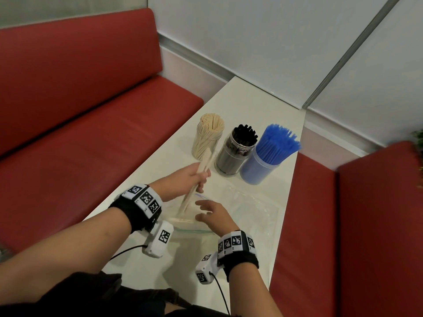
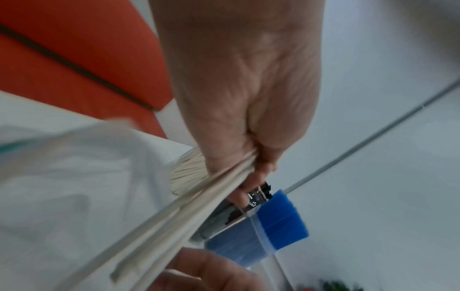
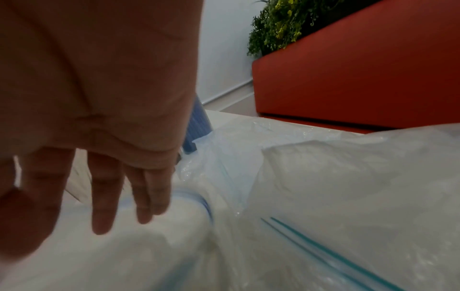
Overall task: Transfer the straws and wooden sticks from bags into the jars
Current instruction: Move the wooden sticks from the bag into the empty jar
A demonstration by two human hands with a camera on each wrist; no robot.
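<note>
On the white table (image 1: pixel 270 106), places given from the black-straw jar (image 1: pixel 235 154):
Left hand (image 1: pixel 191 179): just in front of that jar and to its left, raised off the table, fingers curled tight round a small bundle of wooden sticks (image 1: pixel 199 181); the bundle slants, upper ends toward the stick jar, lower ends toward the bag mouth.
Right hand (image 1: pixel 214 216): nearer the person than the jar, palm down, fingers spread and loose over the open bag (image 1: pixel 194 223); it holds nothing.
Stick jar (image 1: pixel 207 139): just left of the black-straw jar, packed with upright wooden sticks.
Blue-straw jar (image 1: pixel 263 163): just right of it, full of blue straws.
Second bag (image 1: pixel 254 209): clear, lying flat in front of the jars, right of the open one.
Wristbands (image 1: pixel 144 200): black-and-white square code markers on both; no readable words.
Jar and bag writing: none legible.
</note>
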